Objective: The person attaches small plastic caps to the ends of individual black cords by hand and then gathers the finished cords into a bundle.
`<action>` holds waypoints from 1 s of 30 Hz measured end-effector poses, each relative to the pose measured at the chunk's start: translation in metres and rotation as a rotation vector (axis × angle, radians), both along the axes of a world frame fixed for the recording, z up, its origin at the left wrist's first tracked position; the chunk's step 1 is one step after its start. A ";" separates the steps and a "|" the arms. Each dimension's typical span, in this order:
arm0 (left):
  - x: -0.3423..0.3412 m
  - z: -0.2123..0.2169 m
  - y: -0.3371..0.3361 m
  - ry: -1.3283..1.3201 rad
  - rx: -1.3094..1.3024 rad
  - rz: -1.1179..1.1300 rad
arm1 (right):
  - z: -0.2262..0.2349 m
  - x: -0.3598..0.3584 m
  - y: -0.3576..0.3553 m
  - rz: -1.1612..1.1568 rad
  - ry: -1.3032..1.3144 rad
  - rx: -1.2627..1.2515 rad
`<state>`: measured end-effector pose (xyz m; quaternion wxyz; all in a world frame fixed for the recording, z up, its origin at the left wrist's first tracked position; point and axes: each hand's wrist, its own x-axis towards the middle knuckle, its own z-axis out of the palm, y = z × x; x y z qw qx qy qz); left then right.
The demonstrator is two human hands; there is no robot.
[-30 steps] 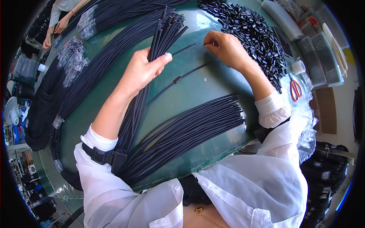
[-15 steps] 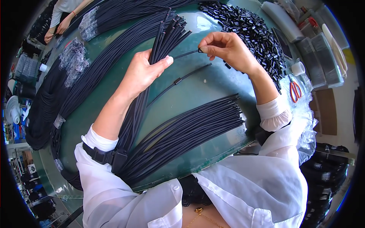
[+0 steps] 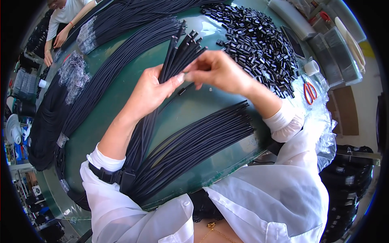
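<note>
My left hand [image 3: 150,90] is closed around an upright bundle of thin black cables [image 3: 178,54], whose cut ends fan out above the fist. Against the left thumb, my right hand [image 3: 216,72] has its fingers pinched together, slightly blurred. Whatever lies between those fingertips is hidden. Just below them, a single black cable carries a small black sleeve [image 3: 182,92]. A second spread of black cables [image 3: 198,135] lies on the green table [image 3: 162,190], nearer to me. Beyond my right hand is a heap of short black sleeves [image 3: 259,48].
Long black cable bundles [image 3: 117,60], partly wrapped in clear film [image 3: 73,77], curve along the left. Red-handled pliers [image 3: 310,93], a white roll [image 3: 311,68] and clear plastic bags [image 3: 324,135] sit at right. Another person's hands [image 3: 60,38] work at far left.
My right hand has moved left and down, from holding a sleeve on a cable's end to meeting my left thumb. The left hand keeps its grip on the bundle.
</note>
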<state>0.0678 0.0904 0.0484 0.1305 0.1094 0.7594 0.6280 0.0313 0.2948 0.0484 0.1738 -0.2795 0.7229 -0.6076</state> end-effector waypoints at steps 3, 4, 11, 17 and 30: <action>-0.001 0.002 0.000 -0.039 0.034 -0.040 | 0.003 0.009 -0.009 -0.089 -0.106 0.067; -0.002 0.003 -0.002 -0.069 0.020 -0.072 | 0.004 0.009 -0.007 -0.093 -0.106 0.069; -0.013 -0.015 -0.013 0.058 -0.040 0.070 | -0.010 -0.041 0.045 -0.219 0.445 0.447; -0.009 -0.007 -0.005 0.012 0.053 0.116 | -0.032 -0.062 0.064 -0.342 1.049 0.838; -0.008 -0.003 -0.007 -0.099 0.075 0.099 | 0.007 -0.021 0.016 -0.347 -0.169 -0.293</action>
